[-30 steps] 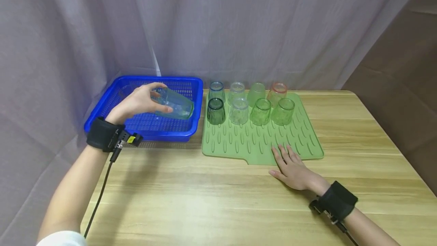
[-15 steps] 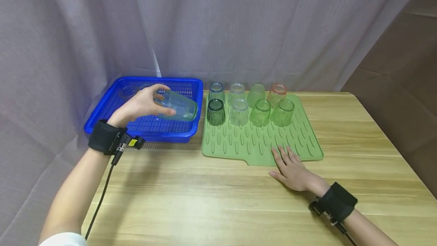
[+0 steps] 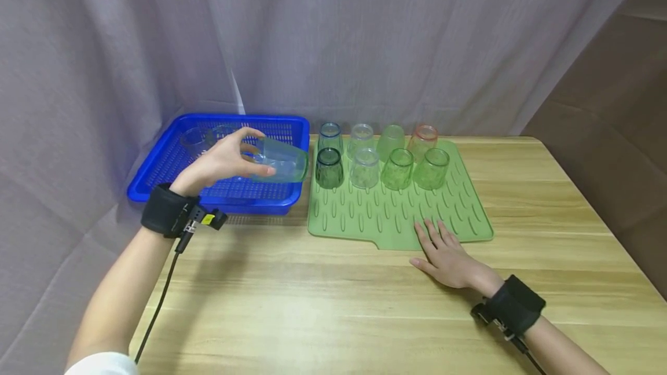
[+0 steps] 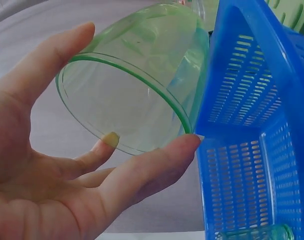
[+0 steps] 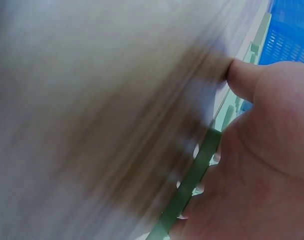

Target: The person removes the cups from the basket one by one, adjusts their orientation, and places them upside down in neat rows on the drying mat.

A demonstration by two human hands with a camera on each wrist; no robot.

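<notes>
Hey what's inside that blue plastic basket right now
At least two transparent tumblers, toward the back. The left grip and the green-tinted tumbler it holds hide part of the basket; anything behind them is covered.

Grey curtain (image 3: pixel 365 39) hangs behind lt wood tbl (image 3: pixel 312 311), brn cloth (image 3: pixel 615 109) R.

Transp. green-tinted glass (image 3: pixel 285 162) in L hand (image 3: pixel 225 158), approx. horiz., mouth twd. palm, above blue basket (image 3: pixel 260 207)

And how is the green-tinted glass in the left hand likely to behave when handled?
Probably stiff: the green-tinted glass shows no visible bend where the left hand grips it. It looks smooth and glossy, so may slip. Its round rim suggests it could roll on its side.
</notes>
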